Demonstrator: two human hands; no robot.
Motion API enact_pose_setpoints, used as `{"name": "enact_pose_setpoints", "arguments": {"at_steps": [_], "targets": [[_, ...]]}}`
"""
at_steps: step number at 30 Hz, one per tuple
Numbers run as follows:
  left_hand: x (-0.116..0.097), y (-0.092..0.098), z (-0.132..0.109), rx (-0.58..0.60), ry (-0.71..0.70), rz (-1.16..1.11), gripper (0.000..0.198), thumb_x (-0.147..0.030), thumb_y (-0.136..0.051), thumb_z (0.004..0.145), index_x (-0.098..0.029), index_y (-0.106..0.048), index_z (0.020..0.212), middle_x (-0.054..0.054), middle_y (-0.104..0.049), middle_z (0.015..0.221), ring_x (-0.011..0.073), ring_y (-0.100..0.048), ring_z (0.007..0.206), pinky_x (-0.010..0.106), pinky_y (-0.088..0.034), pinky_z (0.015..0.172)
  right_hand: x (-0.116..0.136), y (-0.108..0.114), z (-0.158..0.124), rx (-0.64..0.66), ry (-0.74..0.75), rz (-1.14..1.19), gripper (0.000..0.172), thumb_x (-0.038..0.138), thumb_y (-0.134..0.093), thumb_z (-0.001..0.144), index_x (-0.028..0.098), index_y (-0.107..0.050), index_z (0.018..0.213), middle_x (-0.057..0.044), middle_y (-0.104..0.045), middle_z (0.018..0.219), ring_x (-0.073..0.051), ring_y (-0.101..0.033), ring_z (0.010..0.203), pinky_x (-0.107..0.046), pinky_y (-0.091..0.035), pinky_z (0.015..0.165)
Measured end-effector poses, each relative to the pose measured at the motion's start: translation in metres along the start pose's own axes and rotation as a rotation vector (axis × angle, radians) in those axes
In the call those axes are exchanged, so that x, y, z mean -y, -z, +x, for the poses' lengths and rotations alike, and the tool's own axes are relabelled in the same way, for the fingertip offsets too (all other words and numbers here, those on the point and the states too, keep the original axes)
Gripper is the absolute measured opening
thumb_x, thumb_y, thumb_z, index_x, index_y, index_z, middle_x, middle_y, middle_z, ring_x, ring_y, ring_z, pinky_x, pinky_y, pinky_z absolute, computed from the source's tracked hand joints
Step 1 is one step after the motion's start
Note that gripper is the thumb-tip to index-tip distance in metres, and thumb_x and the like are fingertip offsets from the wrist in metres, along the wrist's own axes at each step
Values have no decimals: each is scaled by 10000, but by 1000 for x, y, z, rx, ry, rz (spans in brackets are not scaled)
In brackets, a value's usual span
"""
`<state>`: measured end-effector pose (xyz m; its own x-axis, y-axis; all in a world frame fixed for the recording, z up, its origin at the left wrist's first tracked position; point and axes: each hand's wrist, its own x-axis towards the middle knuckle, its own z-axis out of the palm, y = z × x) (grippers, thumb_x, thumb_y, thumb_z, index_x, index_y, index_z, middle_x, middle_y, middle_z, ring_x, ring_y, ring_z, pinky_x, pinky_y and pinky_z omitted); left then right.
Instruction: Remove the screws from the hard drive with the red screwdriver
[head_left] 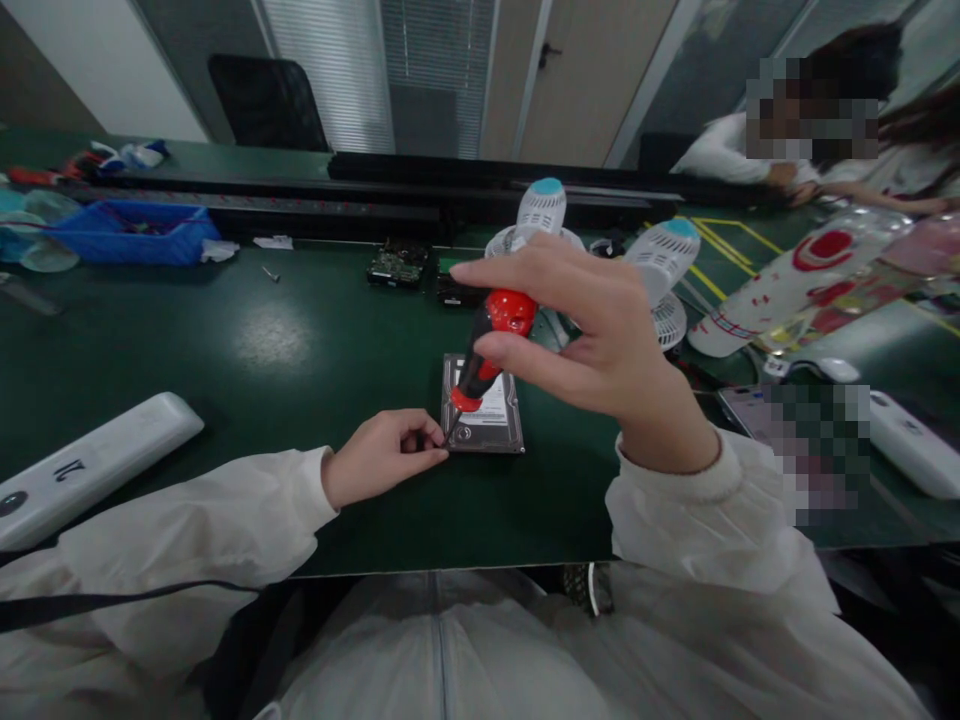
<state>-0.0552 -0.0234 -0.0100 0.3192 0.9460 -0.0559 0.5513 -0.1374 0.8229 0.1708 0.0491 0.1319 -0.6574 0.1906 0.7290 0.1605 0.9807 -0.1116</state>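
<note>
A hard drive lies flat on the green table, its label face up. A red and black screwdriver leans over it, its thin shaft reaching down to the drive's near left corner. My right hand is around the handle, thumb against its side and index finger stretched past the red end; the palm side is partly hidden. My left hand is closed in a pinch at the lower end of the shaft, right at that corner. Its fingertips cover the tip and whatever is under it.
Two circuit-board drives lie farther back. White fans and bottles stand on the right. A phone lies nearer. White devices flank me, one on the left. A blue bin and small screw are leftward. People sit across.
</note>
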Motion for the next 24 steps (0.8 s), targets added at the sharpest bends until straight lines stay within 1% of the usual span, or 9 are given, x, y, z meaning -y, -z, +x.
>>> {"name": "enact_pose_setpoints", "arguments": {"at_steps": [3, 5, 8, 10, 13, 15, 19, 21, 24], "targets": [[1, 0, -1, 3, -5, -3, 237, -412, -694, 854, -180, -650, 836, -14, -645, 755, 115, -517, 618, 235, -398, 558, 1, 0, 0, 61, -3, 49, 417, 265, -397, 1035, 72, -541, 1376, -34, -696, 1102, -142, -630, 1016, -357, -544, 955], [3, 0, -1, 8, -1, -3, 245, -423, -691, 859, -182, -652, 842, -16, -641, 748, 114, -506, 611, 235, -393, 552, 0, 0, 0, 76, -5, 83, 437, 226, -384, 1027, 61, -493, 1416, -40, -694, 1147, -132, -631, 1045, -350, -549, 977], [4, 0, -3, 15, -8, -13, 243, -425, -684, 867, -185, -649, 854, -19, -638, 751, 112, -509, 609, 235, -392, 548, 0, -2, -1, 16, -17, 71, 370, 292, -498, 1015, 76, -581, 1303, -25, -703, 1128, -105, -648, 1019, -292, -567, 953], [5, 0, -3, 17, -15, -23, 241, -423, -678, 873, -184, -649, 863, -19, -635, 755, 110, -514, 610, 235, -396, 549, -1, -3, -1, 4, -27, 61, 349, 320, -503, 1016, 91, -609, 1257, -17, -704, 1123, -109, -649, 1013, -311, -573, 953], [5, 0, -4, 29, -9, -30, 246, -430, -671, 879, -184, -655, 876, -22, -618, 746, 109, -510, 606, 234, -400, 544, 0, -1, -1, 35, -2, 107, 410, 295, -394, 1033, 81, -554, 1344, -25, -704, 1150, -123, -641, 1018, -364, -568, 967], [6, 0, -4, 34, -3, -24, 258, -444, -672, 879, -187, -654, 879, -24, -609, 740, 111, -512, 608, 234, -399, 540, 1, 0, -1, 61, -18, 110, 444, 292, -374, 1028, 61, -522, 1378, -17, -701, 1159, -115, -633, 1033, -340, -550, 982], [8, 0, -4, 33, -3, -5, 262, -456, -667, 885, -194, -650, 889, -28, -599, 727, 114, -514, 611, 237, -399, 540, 2, 0, 0, 35, -66, 72, 385, 317, -543, 975, 48, -613, 1242, -11, -703, 1142, -109, -638, 1031, -310, -557, 971], [8, 0, -3, 34, -8, 2, 259, -456, -662, 891, -197, -651, 887, -25, -605, 731, 116, -520, 619, 238, -402, 546, 0, 0, 0, 52, -50, 101, 399, 333, -535, 972, 46, -606, 1241, -25, -695, 1210, -124, -647, 1085, -309, -543, 1006], [9, 0, -4, 34, -21, 9, 262, -460, -663, 892, -199, -653, 878, -23, -617, 743, 116, -529, 634, 237, -406, 555, -1, 1, 0, 126, -45, 159, 478, 356, -427, 993, 75, -506, 1370, -37, -606, 1419, -128, -632, 1167, -260, -498, 1049]]}}
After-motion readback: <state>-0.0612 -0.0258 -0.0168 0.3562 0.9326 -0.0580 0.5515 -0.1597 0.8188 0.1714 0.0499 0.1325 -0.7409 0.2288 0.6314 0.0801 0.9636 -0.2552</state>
